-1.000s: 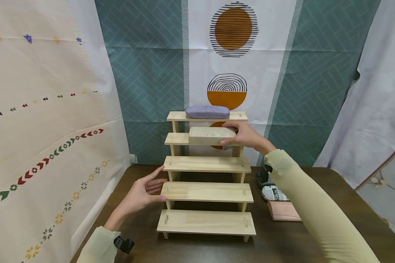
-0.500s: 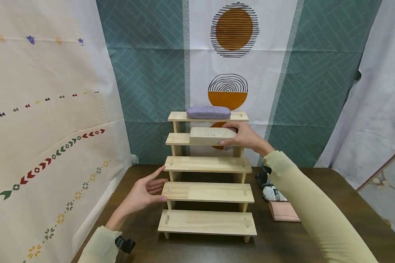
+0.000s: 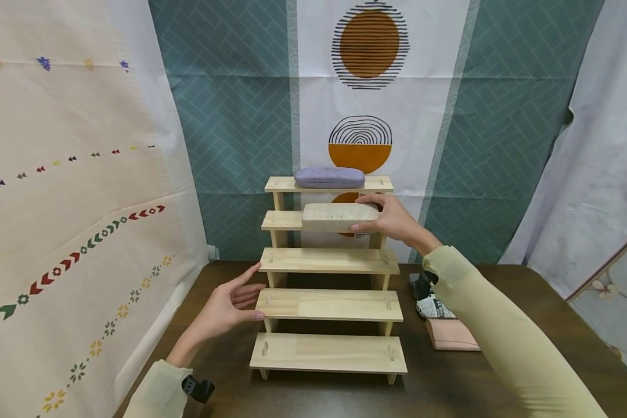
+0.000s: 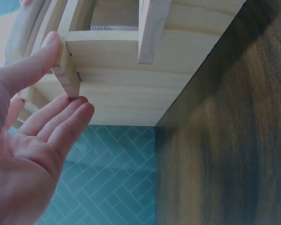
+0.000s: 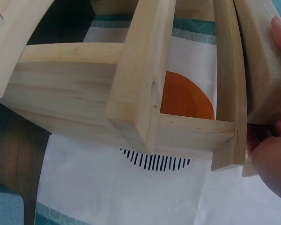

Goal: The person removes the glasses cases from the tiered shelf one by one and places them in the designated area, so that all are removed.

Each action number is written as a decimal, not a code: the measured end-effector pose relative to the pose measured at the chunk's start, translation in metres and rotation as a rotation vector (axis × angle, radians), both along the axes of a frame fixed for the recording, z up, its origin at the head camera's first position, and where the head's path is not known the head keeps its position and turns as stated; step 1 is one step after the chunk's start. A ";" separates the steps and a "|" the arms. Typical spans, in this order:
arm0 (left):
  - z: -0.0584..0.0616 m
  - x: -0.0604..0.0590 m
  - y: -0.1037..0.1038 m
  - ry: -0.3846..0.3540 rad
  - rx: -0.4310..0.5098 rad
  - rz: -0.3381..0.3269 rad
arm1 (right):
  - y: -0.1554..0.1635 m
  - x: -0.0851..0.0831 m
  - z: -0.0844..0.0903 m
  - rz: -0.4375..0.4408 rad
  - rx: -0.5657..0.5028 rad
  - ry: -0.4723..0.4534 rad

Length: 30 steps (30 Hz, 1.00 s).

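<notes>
Cream case [image 3: 330, 217] shifted slightly right relative to second-highest shelf [image 3: 282, 219], right hand [image 3: 395, 222] too.

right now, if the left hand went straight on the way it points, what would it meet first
Most likely the wooden stand: the left hand seems to touch the left end of its second-lowest shelf.

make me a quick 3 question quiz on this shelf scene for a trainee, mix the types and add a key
1. Fill in: the purple glasses case rests on the ____ tier of the wooden stand.
2. Multiple choice: the right hand holds a) the purple glasses case, b) the beige case, c) nothing.
3. True or false: the pink case lies on the table.

Key: 1. top; 2. b; 3. true.
</notes>
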State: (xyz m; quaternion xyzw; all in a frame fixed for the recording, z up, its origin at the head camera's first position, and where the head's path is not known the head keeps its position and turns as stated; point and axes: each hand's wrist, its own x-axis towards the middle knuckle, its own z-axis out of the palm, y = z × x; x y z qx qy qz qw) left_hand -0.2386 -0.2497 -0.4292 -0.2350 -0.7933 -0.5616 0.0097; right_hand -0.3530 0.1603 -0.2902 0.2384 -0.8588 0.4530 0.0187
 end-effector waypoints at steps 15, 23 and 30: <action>0.000 0.001 0.001 0.005 0.004 0.000 | 0.011 0.020 -0.004 0.027 -0.103 0.013; 0.002 0.001 0.001 0.017 0.006 -0.007 | 0.021 0.032 -0.007 0.018 -0.138 0.027; 0.001 0.000 0.001 0.013 0.009 -0.009 | 0.029 0.040 -0.010 -0.012 -0.147 0.026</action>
